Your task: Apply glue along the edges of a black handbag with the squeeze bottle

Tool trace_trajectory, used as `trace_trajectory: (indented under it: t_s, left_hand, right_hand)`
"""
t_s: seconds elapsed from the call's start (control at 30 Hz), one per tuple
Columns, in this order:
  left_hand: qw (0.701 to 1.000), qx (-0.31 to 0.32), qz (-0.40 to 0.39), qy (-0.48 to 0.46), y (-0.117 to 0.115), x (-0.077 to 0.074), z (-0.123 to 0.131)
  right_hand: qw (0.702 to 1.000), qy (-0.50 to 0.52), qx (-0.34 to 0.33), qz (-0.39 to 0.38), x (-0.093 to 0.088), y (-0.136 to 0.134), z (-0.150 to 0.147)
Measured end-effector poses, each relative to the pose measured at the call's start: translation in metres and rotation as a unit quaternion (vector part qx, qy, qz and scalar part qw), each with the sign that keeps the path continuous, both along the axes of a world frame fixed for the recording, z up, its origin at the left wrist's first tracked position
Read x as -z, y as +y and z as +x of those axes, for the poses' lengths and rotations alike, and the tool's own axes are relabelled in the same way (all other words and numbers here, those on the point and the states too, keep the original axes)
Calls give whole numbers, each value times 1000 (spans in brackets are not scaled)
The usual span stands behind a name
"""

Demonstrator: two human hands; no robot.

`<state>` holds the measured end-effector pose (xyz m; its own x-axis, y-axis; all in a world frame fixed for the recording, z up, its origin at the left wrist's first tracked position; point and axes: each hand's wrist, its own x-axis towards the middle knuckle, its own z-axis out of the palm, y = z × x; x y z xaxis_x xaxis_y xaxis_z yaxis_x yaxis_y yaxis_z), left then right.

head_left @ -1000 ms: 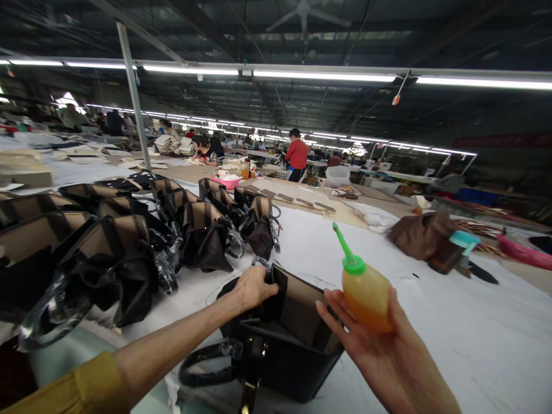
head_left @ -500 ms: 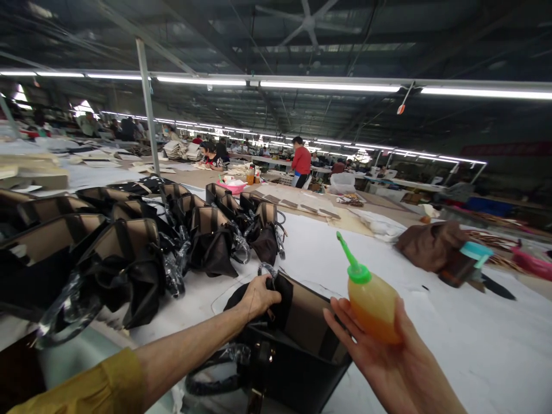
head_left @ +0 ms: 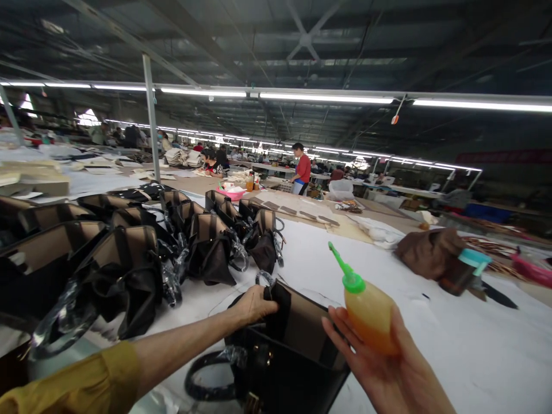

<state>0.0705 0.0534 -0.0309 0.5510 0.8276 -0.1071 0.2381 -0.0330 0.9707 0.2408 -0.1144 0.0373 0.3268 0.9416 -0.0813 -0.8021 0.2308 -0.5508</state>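
A black handbag (head_left: pixel 297 368) with a tan lining stands on the white-covered table in front of me, its top agape. My left hand (head_left: pixel 254 305) pinches the upper edge of its left side, thumb toward the inside. One of the bag's handles, wrapped in clear plastic, hangs down at the front. To the right, above the bag's rim, my right hand (head_left: pixel 383 356) holds a squeeze bottle (head_left: pixel 371 313) in its palm. The bottle has a green nozzle tilted up to the left and orange-yellow liquid in its lower part.
Several similar black bags (head_left: pixel 211 253) crowd the table at left. On the right lie a brown cloth bundle (head_left: pixel 426 253) and a dark cup with a turquoise lid (head_left: pixel 474 259). Farther back are a pink basin (head_left: pixel 233 192), a metal post (head_left: pixel 150 121) and a person in red (head_left: pixel 302 168).
The view has tilted up slightly, so the scene sits lower. My left hand keeps its grip on the bag's edge, and the bottle stays in my right hand, a little further left.
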Motion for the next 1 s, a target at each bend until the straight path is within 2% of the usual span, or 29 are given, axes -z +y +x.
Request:
trace_trajectory:
  t_s: [0.1,0.17,0.3,0.4,0.47,0.57,0.7,0.83,1.0]
  left_hand:
    - [997,74,2,-10,1,-4,-10]
    - [995,102,4,-19,1,-6,-16]
    - [997,67,18,-29,0,-10,-22]
    - [998,37,6,-55,0,-19,-23]
    - [997,34,3,-73,-1,-31,-22]
    - [996,56,22,-60,-1,-56,-19]
    - [990,96,87,62,2,-96,-11]
    - [954,165,169,186,10,-127,0]
    - [904,241,182,303,15,-146,13]
  right_hand:
    - [1000,24,-8,-9,-2,-1,2]
    - [999,34,-6,-11,-3,-1,2]
    - [999,44,-2,-5,-5,-4,3]
    - [998,58,3,-16,-9,-10,1]
    - [998,66,3,-25,-13,-15,-1]
    - [997,78,-3,-29,-18,-22,-5]
    - [996,83,2,-27,-17,-27,-6]
    - [997,67,-6,-30,-11,-34,-1]
    - [997,-59,22,-46,-7,-50,15]
